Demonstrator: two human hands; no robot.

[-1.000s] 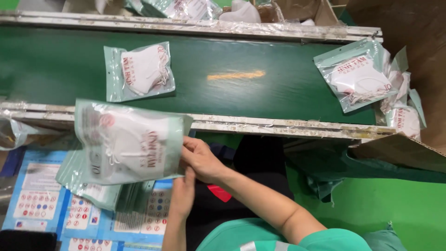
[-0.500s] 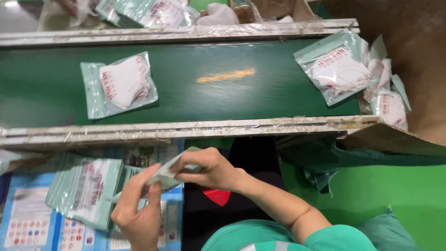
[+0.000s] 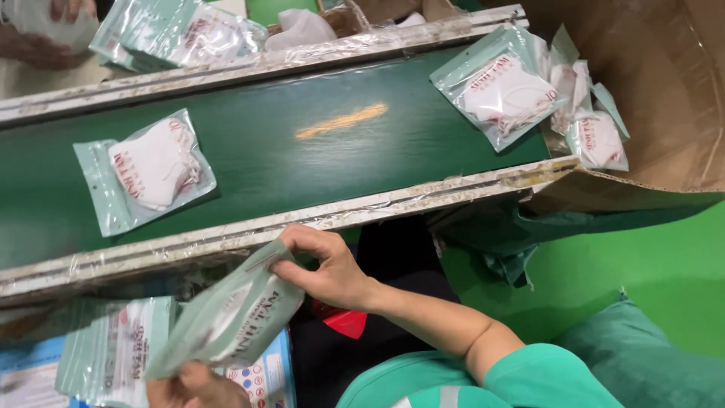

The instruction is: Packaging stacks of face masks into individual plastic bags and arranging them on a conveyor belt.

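A bagged face mask [image 3: 234, 317] is held tilted, near the front edge of the green conveyor belt [image 3: 302, 162]. The right hand [image 3: 328, 268] pinches its top edge with fingers closed on it. The left hand [image 3: 192, 385] grips its bottom end. Another mask bag [image 3: 143, 170] lies on the belt at the left. At the far right, more bags [image 3: 589, 121] sit in a cardboard box [image 3: 664, 98].
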